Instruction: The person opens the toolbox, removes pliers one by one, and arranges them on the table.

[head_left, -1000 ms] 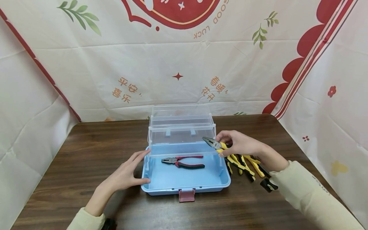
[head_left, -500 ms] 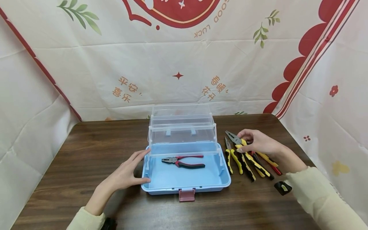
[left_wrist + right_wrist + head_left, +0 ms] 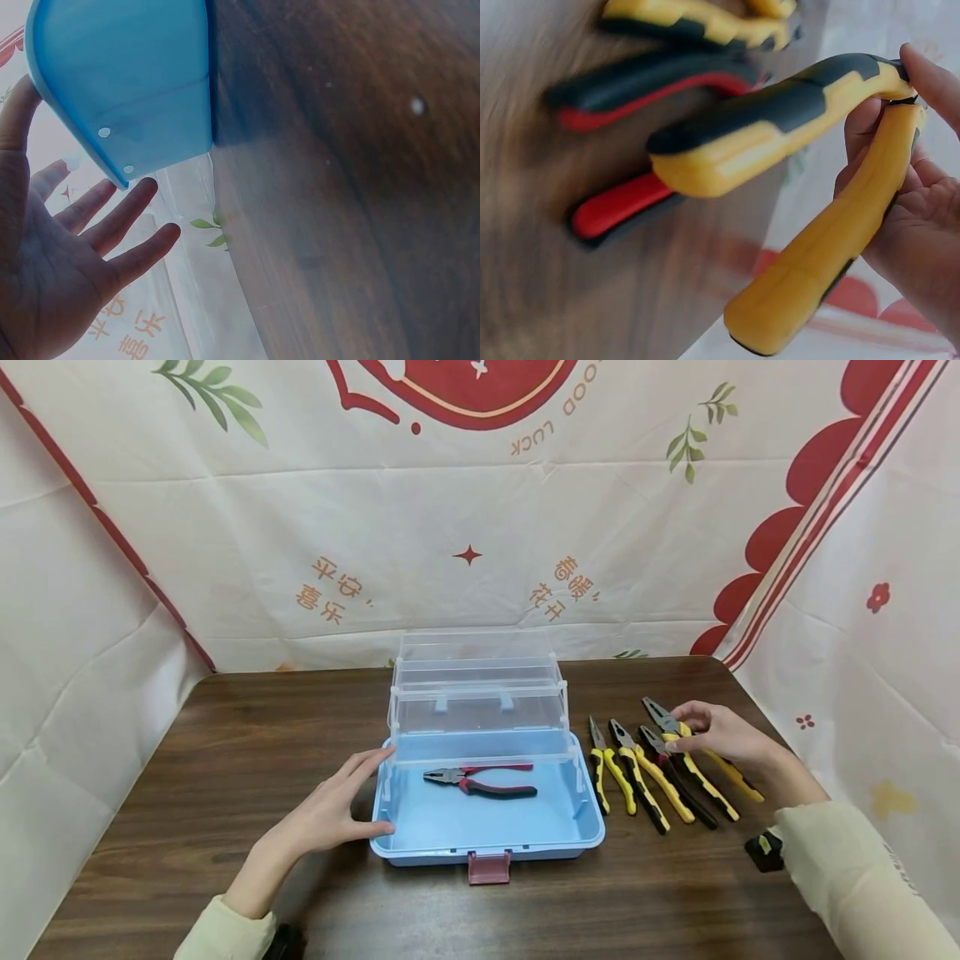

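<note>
My right hand [image 3: 720, 735] pinches yellow-and-black combination pliers [image 3: 701, 785] near the pivot, at the right of the table. Their handles [image 3: 821, 240] spread apart in the right wrist view. Close on their left lie red-and-black pliers [image 3: 684, 789], partly covered by them. Further left are another yellow-and-black pair of pliers [image 3: 641, 768] and needle-nose pliers [image 3: 597, 747]. With fingers spread, my left hand [image 3: 330, 810] touches the left rim of a blue toolbox [image 3: 450, 847]. Inside the toolbox lie red-and-black combination pliers [image 3: 495, 791].
The toolbox's clear tiered lid [image 3: 480, 710] stands raised at the back. A pinkish latch [image 3: 489, 868] hangs at its front. Brown wooden table [image 3: 225, 760] surrounds it, and a printed white cloth [image 3: 420, 527] hangs behind.
My right hand has moved right, away from the toolbox, carrying the yellow-and-black pliers across the other pliers. Those on the table are now less covered. My left hand has stayed at the rim.
</note>
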The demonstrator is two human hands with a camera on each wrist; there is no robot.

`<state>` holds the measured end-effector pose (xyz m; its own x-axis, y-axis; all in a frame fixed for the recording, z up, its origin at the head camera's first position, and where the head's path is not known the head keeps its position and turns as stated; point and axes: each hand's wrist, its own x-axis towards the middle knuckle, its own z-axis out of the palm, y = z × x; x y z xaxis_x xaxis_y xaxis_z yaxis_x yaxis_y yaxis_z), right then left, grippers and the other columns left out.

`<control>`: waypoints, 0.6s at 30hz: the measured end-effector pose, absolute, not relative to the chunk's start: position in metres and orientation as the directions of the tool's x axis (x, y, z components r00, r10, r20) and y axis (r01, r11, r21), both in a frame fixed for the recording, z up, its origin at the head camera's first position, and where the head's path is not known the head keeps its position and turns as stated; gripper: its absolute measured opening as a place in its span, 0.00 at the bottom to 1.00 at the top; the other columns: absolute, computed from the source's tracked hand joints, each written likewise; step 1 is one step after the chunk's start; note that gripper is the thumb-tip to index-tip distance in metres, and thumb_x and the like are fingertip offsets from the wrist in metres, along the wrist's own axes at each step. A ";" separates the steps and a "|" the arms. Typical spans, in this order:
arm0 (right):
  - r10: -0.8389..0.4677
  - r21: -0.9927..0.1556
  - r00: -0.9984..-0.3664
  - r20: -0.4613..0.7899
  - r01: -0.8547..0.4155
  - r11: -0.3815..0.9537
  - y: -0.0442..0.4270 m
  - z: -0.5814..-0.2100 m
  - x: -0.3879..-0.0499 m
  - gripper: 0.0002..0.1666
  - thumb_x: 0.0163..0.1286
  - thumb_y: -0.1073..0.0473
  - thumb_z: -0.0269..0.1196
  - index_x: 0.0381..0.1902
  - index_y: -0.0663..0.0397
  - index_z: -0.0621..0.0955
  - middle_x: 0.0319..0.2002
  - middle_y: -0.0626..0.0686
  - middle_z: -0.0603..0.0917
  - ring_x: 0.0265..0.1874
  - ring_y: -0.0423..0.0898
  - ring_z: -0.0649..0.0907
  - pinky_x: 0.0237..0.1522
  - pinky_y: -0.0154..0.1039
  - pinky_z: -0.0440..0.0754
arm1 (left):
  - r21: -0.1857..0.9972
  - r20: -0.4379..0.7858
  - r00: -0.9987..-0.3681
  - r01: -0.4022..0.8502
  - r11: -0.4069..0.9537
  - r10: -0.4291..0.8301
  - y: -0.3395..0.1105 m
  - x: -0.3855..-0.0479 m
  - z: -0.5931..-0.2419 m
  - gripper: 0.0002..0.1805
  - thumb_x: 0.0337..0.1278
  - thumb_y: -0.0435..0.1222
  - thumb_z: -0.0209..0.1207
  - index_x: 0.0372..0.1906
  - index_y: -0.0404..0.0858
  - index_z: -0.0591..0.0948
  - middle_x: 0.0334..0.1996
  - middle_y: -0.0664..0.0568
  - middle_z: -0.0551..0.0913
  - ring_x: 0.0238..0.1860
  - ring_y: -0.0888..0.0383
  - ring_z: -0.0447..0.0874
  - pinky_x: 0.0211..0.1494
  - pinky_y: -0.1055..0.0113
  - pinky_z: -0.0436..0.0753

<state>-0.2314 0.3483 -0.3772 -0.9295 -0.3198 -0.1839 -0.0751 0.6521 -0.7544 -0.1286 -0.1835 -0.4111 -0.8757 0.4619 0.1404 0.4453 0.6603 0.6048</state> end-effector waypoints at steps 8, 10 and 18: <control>-0.243 -0.664 -0.948 -0.206 -0.047 0.747 0.383 -0.394 -0.237 0.35 0.54 0.54 0.65 0.52 0.70 0.66 0.33 0.55 0.79 0.33 0.49 0.75 0.36 0.45 0.70 | 0.606 0.142 -0.876 0.445 0.659 0.461 -0.183 -0.129 -0.411 0.52 0.37 0.48 0.68 0.68 0.50 0.51 0.60 0.49 0.58 0.55 0.48 0.65 0.49 0.48 0.67; -0.225 -0.653 -0.949 -0.223 -0.026 0.757 0.389 -0.398 -0.237 0.36 0.54 0.53 0.65 0.53 0.71 0.65 0.36 0.58 0.79 0.36 0.52 0.75 0.38 0.47 0.71 | 0.604 0.143 -0.875 0.448 0.659 0.463 -0.183 -0.129 -0.411 0.51 0.37 0.48 0.68 0.68 0.50 0.51 0.60 0.49 0.58 0.55 0.48 0.65 0.49 0.48 0.67; -0.167 -0.655 -0.933 -0.318 0.089 0.750 0.402 -0.413 -0.238 0.41 0.56 0.48 0.63 0.58 0.70 0.61 0.55 0.76 0.61 0.53 0.71 0.59 0.46 0.61 0.62 | 0.606 0.145 -0.874 0.450 0.657 0.464 -0.184 -0.129 -0.411 0.51 0.37 0.48 0.68 0.68 0.50 0.51 0.60 0.50 0.58 0.55 0.51 0.64 0.50 0.49 0.67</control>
<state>-0.2381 0.4020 -0.4131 -0.9333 -0.1669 -0.3180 0.0892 0.7500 -0.6554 -0.1288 -0.1837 -0.4112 -0.8736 0.4645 0.1451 0.4496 0.6566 0.6056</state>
